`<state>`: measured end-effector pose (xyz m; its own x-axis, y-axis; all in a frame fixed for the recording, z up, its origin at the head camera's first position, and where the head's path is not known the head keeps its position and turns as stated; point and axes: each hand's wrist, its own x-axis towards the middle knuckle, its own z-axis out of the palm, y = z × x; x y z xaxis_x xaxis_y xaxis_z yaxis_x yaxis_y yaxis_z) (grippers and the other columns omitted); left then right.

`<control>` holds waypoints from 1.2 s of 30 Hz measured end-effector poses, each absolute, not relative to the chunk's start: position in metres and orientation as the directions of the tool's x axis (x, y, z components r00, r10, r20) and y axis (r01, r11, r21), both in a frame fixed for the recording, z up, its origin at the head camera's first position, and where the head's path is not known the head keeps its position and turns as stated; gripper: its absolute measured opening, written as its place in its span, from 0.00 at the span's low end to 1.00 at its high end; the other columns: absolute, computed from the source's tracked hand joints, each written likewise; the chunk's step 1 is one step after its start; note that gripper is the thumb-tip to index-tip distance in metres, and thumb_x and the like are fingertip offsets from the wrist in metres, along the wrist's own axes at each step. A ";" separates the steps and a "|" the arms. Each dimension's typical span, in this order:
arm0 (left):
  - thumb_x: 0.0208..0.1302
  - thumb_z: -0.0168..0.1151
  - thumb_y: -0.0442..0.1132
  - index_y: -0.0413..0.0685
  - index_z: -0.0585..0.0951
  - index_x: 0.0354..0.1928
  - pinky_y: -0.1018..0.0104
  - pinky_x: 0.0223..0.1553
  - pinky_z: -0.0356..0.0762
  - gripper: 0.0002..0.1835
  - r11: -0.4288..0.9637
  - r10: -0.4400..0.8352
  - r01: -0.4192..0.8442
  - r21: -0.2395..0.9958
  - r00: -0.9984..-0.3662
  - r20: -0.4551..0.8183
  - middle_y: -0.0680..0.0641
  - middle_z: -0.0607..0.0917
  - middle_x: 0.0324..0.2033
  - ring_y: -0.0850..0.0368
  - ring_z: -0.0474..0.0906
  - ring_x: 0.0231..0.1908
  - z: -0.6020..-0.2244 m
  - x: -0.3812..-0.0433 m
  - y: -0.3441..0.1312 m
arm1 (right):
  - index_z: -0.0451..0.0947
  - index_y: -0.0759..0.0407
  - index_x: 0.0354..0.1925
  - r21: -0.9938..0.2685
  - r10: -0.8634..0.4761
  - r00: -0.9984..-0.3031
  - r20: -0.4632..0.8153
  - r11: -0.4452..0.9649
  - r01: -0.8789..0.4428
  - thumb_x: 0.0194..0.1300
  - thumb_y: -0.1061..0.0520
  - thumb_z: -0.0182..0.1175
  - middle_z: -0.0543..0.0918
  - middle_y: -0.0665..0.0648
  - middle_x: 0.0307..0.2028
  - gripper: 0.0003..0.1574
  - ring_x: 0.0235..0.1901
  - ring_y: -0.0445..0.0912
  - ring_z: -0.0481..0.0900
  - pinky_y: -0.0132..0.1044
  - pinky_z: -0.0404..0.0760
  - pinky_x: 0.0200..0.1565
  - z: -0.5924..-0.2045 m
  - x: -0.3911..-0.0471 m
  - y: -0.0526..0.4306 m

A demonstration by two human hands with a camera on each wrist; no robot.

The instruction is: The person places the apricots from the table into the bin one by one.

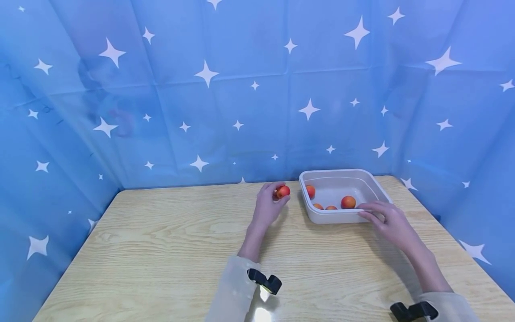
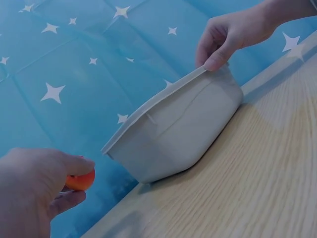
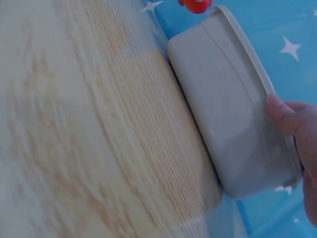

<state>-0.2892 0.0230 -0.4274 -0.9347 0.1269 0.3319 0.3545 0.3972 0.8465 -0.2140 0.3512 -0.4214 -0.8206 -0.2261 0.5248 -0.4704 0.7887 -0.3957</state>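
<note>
My left hand (image 1: pixel 268 203) holds a small round red-orange fruit (image 1: pixel 284 191) between thumb and fingers, above the table and just left of a light grey plastic tub (image 1: pixel 334 218). In the left wrist view the fruit (image 2: pixel 80 179) shows past the thumb, level with the tub's near corner. My right hand (image 1: pixel 388 223) pinches the tub's front rim near its right corner, thumb outside and fingers over the inside. Several similar fruits lie in the tub, one orange fruit (image 1: pixel 348 202) near the front wall and another fruit (image 1: pixel 310 191) at the left wall. The front wall partly hides two of them.
The tub stands on a light wood-grain table (image 1: pixel 169 241), near its back right. A blue curtain (image 1: pixel 249 103) with white stars hangs along the back and both sides. Dark wrist cameras are strapped over both pale sleeves (image 1: pixel 233 286).
</note>
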 end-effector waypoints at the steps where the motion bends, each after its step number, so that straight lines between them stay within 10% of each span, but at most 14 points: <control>1: 0.63 0.72 0.35 0.44 0.81 0.61 0.69 0.46 0.81 0.23 0.392 0.129 0.360 0.846 -0.933 0.337 0.43 0.79 0.53 0.53 0.78 0.46 -0.427 -0.289 0.024 | 0.87 0.59 0.47 -0.396 -0.225 -0.822 0.523 0.790 -0.469 0.59 0.65 0.72 0.89 0.57 0.42 0.16 0.45 0.29 0.75 0.16 0.67 0.48 -0.421 -0.214 0.351; 36: 0.63 0.70 0.31 0.41 0.80 0.59 0.61 0.47 0.84 0.22 0.244 0.292 0.629 0.738 -0.774 0.562 0.43 0.77 0.50 0.55 0.77 0.45 -0.414 -0.255 0.073 | 0.88 0.58 0.45 -0.383 -0.228 -0.811 0.538 0.791 -0.477 0.60 0.65 0.72 0.88 0.56 0.41 0.14 0.44 0.28 0.74 0.18 0.68 0.46 -0.422 -0.214 0.352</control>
<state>-0.2553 0.0729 -0.4141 -0.7736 0.2918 0.5625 0.6288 0.2441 0.7383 -0.2135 0.3517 -0.4220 -0.8113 -0.2282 0.5383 -0.4767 0.7914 -0.3828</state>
